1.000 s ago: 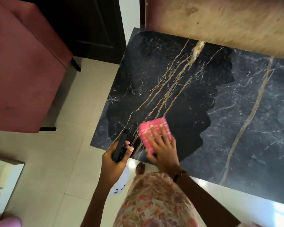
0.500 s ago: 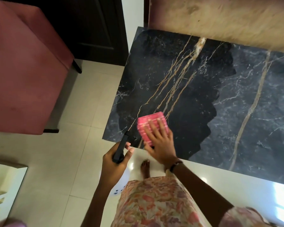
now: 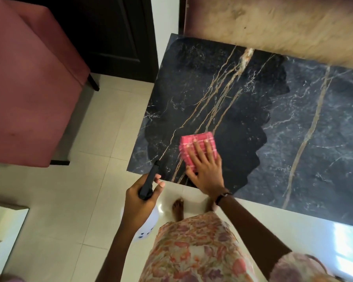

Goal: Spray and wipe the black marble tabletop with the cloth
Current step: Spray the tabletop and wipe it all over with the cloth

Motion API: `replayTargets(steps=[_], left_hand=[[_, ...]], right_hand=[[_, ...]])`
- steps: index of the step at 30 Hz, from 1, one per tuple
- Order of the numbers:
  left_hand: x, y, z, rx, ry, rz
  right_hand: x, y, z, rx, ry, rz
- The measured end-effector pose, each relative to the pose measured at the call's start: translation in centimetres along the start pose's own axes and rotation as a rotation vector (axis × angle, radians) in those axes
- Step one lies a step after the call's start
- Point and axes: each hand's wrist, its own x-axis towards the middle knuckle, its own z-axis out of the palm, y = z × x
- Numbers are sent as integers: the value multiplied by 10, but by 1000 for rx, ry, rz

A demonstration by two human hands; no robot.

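The black marble tabletop (image 3: pixel 306 151) with gold veins fills the right half of the view; its left part is darker and wet-looking. A folded pink checked cloth (image 3: pixel 194 142) lies flat near the front left corner. My right hand (image 3: pixel 207 169) presses on it with fingers spread. My left hand (image 3: pixel 141 202) holds a spray bottle (image 3: pixel 148 185) by its black trigger head, just off the table's front edge; the white bottle body hangs below my hand, mostly hidden.
A pink upholstered chair (image 3: pixel 29 94) stands left of the table on a cream tiled floor (image 3: pixel 69 200). A dark door (image 3: pixel 114 37) is behind it. A tan wall (image 3: pixel 283 23) borders the table's far edge. My bare foot (image 3: pixel 177 208) stands by the table.
My right hand has pushed the cloth a little away from the front edge and slightly right. The left hand with the bottle stays about where it was.
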Motion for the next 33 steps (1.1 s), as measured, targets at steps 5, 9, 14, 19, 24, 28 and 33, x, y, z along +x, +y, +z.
replayTargets(steps=[5, 9, 14, 19, 24, 28, 33], left_hand=[[2, 12, 17, -56, -55, 20], [6, 24, 36, -104, -126, 0], [10, 39, 70, -154, -195, -11], [7, 56, 111, -101, -211, -9], [2, 74, 150, -68, -220, 8], [-2, 85, 180, -68, -221, -3], [-2, 97, 212, -78, -211, 6]], right_hand=[[-94, 41, 19, -39, -59, -118], [-128, 127, -7, -52, -19, 123], [-69, 137, -26, 32, 35, 357], [-117, 121, 1, 15, 0, 44], [-180, 207, -10, -18, -32, 126], [-132, 226, -35, 12, -10, 282], [-121, 206, -21, 27, -22, -4]])
